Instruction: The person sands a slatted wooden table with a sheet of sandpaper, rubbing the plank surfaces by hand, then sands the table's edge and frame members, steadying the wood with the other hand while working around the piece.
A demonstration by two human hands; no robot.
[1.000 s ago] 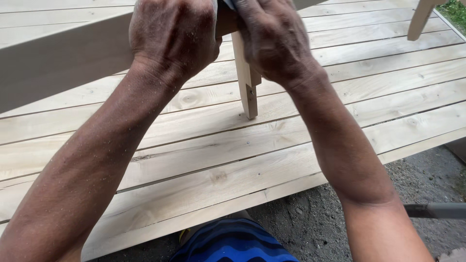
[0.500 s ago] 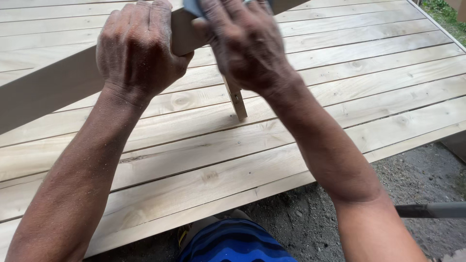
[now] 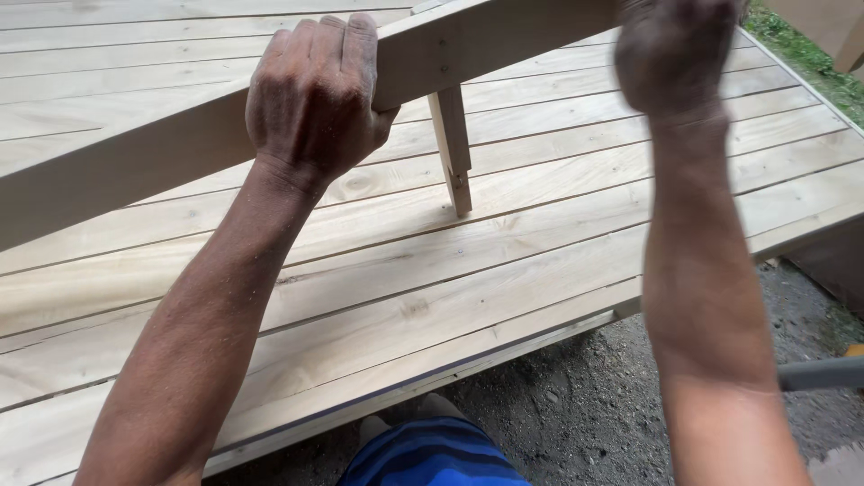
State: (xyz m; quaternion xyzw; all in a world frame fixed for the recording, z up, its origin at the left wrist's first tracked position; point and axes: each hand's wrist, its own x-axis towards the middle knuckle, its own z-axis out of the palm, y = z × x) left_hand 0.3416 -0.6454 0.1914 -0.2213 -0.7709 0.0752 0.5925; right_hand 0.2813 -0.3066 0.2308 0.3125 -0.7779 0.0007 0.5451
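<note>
left hand [image 3: 315, 94] clenched over pale wooden rail [image 3: 135, 157], right hand [image 3: 675, 54] fisted, grip unclear, plank deck [image 3: 405, 270] beneath

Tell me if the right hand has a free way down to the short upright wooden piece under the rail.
Probably yes. The right hand grips the rail just beside the upright piece, and only bare planks lie between them; nothing blocks the way.

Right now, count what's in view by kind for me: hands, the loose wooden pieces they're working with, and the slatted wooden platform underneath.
Hands: 2, left hand and right hand
Loose wooden pieces: 2, long beam and short upright strip
Slatted platform: 1
Total: 5
</note>
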